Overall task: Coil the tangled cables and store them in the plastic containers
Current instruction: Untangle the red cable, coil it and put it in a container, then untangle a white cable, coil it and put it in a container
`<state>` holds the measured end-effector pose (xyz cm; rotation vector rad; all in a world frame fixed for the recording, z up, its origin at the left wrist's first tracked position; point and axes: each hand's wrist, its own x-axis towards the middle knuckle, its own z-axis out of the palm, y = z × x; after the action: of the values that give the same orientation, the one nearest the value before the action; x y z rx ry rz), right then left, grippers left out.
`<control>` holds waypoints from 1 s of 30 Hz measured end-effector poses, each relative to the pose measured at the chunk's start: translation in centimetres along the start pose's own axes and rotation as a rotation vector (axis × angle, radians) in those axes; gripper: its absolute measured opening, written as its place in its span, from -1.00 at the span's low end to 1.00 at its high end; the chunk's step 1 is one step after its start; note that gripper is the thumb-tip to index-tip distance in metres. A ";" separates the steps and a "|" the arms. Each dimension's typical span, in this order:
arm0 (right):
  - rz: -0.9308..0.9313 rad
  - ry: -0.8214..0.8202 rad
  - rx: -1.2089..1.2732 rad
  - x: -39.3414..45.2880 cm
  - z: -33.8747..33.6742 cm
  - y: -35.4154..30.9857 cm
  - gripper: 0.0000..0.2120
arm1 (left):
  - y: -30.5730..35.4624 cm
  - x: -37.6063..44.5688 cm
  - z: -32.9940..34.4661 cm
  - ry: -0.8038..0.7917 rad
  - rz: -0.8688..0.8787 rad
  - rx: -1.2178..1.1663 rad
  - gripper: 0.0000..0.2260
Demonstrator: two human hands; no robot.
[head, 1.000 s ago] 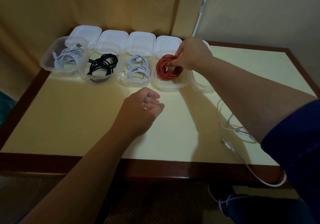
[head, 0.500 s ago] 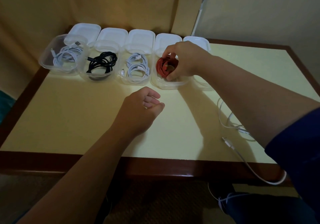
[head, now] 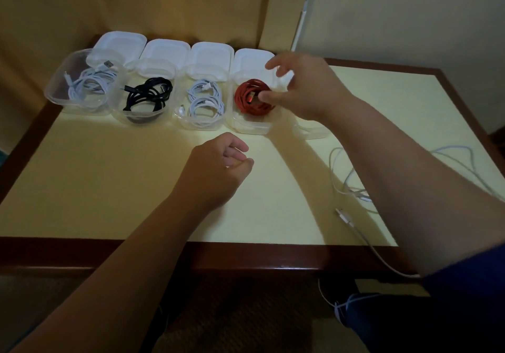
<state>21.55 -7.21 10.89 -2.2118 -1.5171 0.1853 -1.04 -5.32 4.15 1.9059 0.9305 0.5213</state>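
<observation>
A coiled red cable (head: 250, 101) lies in the fourth clear plastic container (head: 247, 127) from the left. My right hand (head: 303, 87) hovers over that container with its fingers spread, and its thumb tip touches the coil. My left hand (head: 218, 172) rests on the table in front of the row, loosely curled and holding nothing. The other containers hold a white coil (head: 87, 85), a black coil (head: 147, 97) and another white coil (head: 205, 100). A fifth container (head: 311, 132) is mostly hidden under my right forearm. A loose white cable (head: 347, 188) lies uncoiled on the table at the right.
The yellow table (head: 109, 183) has a dark wooden rim. White lids (head: 164, 52) sit behind the containers against the wall. The loose cable's plug end (head: 343, 214) trails over the front edge toward my lap.
My right hand set the red coil down into the fourth container and opened its fingers, lifting slightly. My left hand has stayed still.
</observation>
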 end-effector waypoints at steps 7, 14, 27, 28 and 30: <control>0.252 0.119 0.380 -13.4 -4.1 2.3 -0.85 | 2.0 -1.7 5.0 -0.128 0.390 0.075 -0.92; 0.365 0.083 0.612 -20.6 -2.1 5.6 -0.99 | 3.2 -3.7 11.4 -0.364 0.742 0.474 -0.68; 0.180 -0.019 0.580 -20.1 -1.1 4.7 -0.72 | 4.2 -2.9 7.1 -0.226 0.428 0.018 -0.86; 0.153 -0.040 0.573 -20.1 -1.1 4.5 -0.68 | 4.2 -2.8 6.5 -0.202 0.332 -0.088 -0.86; 0.101 -0.082 0.552 -19.9 -1.2 4.2 -0.62 | 4.0 -2.3 5.5 -0.154 0.142 -0.281 -0.82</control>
<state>17.86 -26.92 7.40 -1.8472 -1.2064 0.6501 2.84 -11.31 5.03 1.7359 0.5920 0.5497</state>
